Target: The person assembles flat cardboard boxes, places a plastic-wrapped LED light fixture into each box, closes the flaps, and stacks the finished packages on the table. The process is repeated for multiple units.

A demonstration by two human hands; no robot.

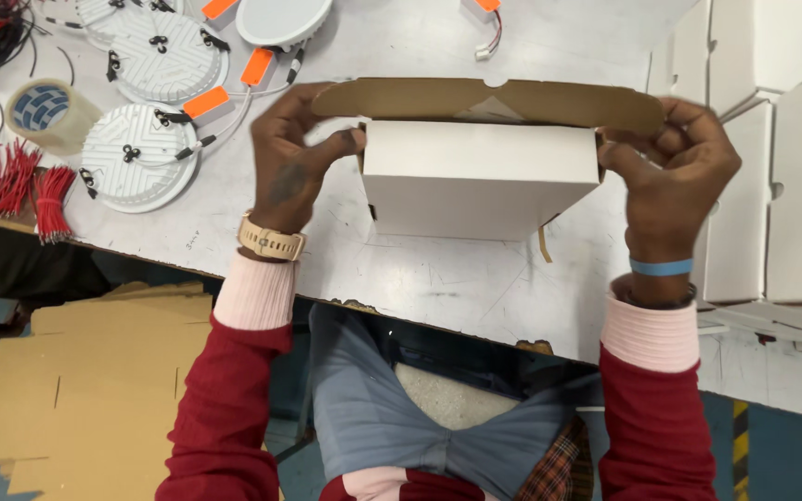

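A white cardboard box stands on the white table in front of me. Its brown-lined lid flap is raised at the far side. My left hand grips the box's left end and the flap's left corner, with the thumb against the box's upper corner. My right hand holds the right end of the flap and the box's right side. Something pale shows inside the box under the flap; I cannot tell what it is.
Round white light fittings with orange parts and wires lie at the far left, beside a tape roll and bundles of red wires. Folded white boxes are stacked at the right. Flat brown cardboard sheets lie below the table's left edge.
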